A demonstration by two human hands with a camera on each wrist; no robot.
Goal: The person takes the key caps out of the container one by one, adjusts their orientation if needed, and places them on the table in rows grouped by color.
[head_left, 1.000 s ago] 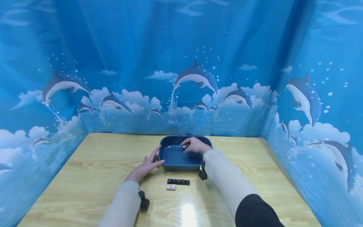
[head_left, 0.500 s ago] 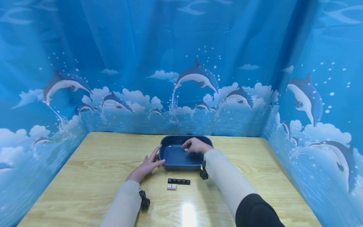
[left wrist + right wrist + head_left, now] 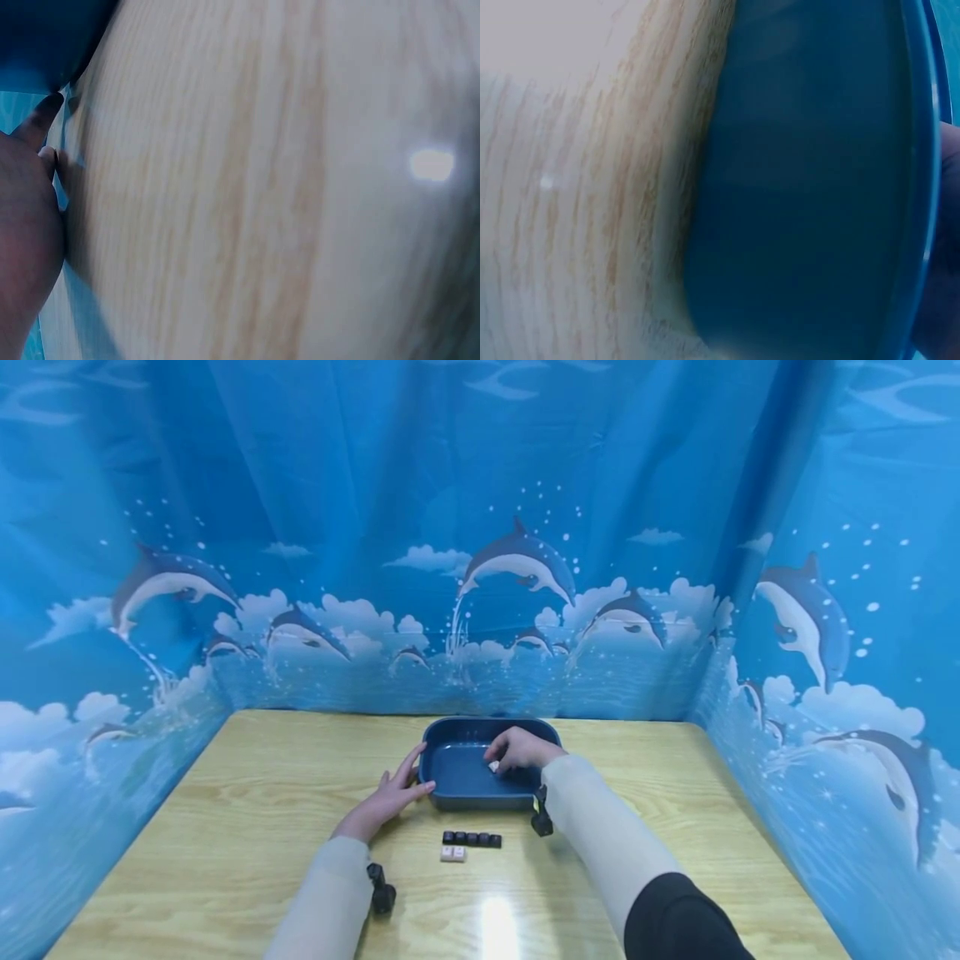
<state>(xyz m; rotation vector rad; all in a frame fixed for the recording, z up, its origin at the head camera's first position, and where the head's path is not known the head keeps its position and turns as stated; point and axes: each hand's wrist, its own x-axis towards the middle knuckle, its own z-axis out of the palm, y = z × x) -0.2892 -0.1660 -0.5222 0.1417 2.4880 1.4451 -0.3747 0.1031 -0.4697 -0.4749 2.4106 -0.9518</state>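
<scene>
In the head view a dark blue bin (image 3: 480, 804) stands near the table's back edge. My right hand (image 3: 525, 749) reaches over its right side and pinches a small white keycap (image 3: 493, 767) low inside it. My left hand (image 3: 384, 800) rests with spread, straight fingers against the bin's left side, thumb near the front corner. On the table before the bin lie a row of several black keycaps (image 3: 472, 839) and two white keycaps (image 3: 453, 854). The right wrist view shows mostly the bin's outer wall (image 3: 802, 187), which hides the right fingertips.
The bin stands on a pale wooden table (image 3: 300, 760) with a bright glare spot near its front. Blue dolphin-print curtains (image 3: 337, 527) enclose the back and both sides. Each wrist carries a small black camera, such as the left wrist camera (image 3: 382, 891).
My right hand has shifted slightly right and towards me inside the bin, the white keycap lowering with it. My left hand and the keycaps on the table have stayed put.
</scene>
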